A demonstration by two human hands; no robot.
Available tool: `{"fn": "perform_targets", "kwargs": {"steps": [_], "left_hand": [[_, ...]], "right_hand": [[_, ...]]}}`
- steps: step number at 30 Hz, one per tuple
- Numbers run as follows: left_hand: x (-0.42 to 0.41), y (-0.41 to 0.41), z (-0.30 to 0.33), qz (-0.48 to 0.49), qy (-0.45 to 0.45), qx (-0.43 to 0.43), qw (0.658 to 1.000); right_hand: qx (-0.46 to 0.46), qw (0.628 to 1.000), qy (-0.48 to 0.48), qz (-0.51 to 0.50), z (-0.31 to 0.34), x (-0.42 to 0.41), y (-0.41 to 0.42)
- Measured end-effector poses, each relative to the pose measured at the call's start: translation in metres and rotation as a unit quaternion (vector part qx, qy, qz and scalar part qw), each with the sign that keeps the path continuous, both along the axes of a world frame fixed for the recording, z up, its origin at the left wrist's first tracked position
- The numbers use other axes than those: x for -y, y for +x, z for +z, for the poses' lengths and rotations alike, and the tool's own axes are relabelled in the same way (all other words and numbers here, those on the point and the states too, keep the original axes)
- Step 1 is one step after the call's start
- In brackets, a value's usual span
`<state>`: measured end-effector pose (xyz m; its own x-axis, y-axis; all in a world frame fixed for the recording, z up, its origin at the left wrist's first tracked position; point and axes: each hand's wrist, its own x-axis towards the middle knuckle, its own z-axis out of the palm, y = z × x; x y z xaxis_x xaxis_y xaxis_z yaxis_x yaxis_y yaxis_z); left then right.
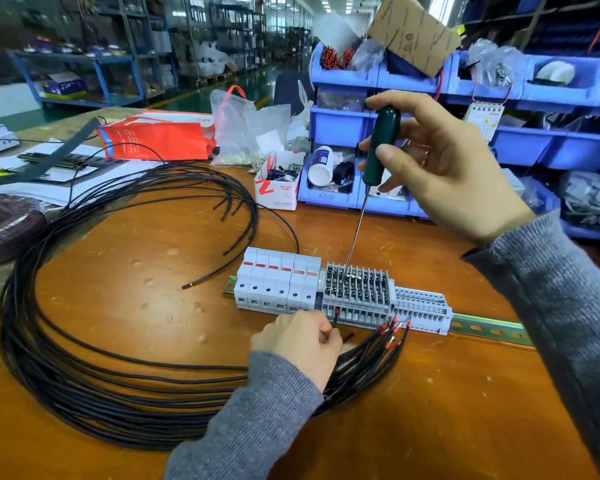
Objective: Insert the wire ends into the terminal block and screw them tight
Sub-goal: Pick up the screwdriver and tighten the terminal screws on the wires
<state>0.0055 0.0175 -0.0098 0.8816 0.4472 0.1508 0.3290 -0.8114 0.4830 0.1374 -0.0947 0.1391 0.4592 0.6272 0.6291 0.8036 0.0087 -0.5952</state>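
One wire [335, 318] pinched by left hand [297, 344] enters terminal block [357, 296]

The right hand [444, 168] holds a green screwdriver [381, 147] upright, tip on the grey terminal block [357, 296]. The left hand [298, 344] pinches a black wire [335, 318] at the block's front edge on the counter [430, 410].

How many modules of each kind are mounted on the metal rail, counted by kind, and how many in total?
White modules with red labels: 6
Dark grey terminal block: 1
Light grey terminal block: 1
Total on the rail: 8
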Motion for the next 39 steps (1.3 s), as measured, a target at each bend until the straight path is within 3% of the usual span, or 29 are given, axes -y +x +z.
{"fn": "perform_targets", "kwargs": {"steps": [6,10,16,39], "left_hand": [[0.000,0.001,0.000,-0.003,0.003,-0.001,1.000],[0.000,0.001,0.000,-0.003,0.000,0.000,1.000],[0.000,0.000,0.001,0.000,-0.001,0.000,1.000],[-0.001,0.000,0.001,-0.006,0.003,0.002,1.000]], "right_hand": [[0.053,0.994,0.016,-0.091,-0.008,-0.007,-0.007],[0.027,0.996,0.036,-0.076,-0.015,-0.009,-0.009],[-0.073,0.997,-0.024,0.031,-0.009,-0.002,-0.006],[-0.045,0.991,0.124,0.001,-0.028,0.001,-0.009]]}}
